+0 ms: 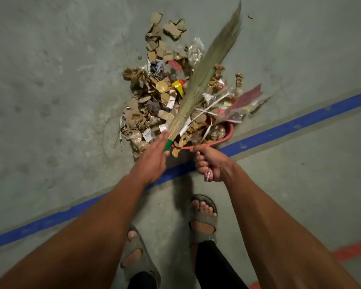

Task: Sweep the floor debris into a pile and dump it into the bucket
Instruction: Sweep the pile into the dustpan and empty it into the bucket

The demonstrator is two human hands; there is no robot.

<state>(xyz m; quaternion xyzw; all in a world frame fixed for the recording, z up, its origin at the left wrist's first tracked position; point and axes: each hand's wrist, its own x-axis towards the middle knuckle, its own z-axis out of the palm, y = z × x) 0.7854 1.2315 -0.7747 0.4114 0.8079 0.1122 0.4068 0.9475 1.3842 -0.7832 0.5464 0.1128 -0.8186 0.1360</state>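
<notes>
While the debris pile (165, 88) still lies mostly on the concrete floor (50, 80), the step in hand looks like drawing it into the red dustpan (225, 134), whose lip sits at the near right edge of the heap, just beyond the blue floor line (300, 119). The person's left hand (152, 161) rests on the green-bound neck of the grass broom (206, 67); its fingers (164, 137) lie nearly straight along the handle, so how firmly it holds cannot be told from here. The right hand (208, 163) is curled tight around the dustpan's handle, a small white loop showing under the little finger.

To do this well, the broom, now slanted across the heap with its tip blurred beyond the far side, should come down behind the far cardboard scraps (167, 28) and pull toward the pan in short, low strokes. The pan's lip should stay pressed flat to the floor so that fine bits do not slide under. A firmer left grip would likely help.

The dustpan already holds crumpled wrappers, paper strips and brownish scraps, heaped to its rim, with a maroon sheet (246, 99) hanging over its far edge; an overfull load may spill when lifted. No bucket is in view.
</notes>
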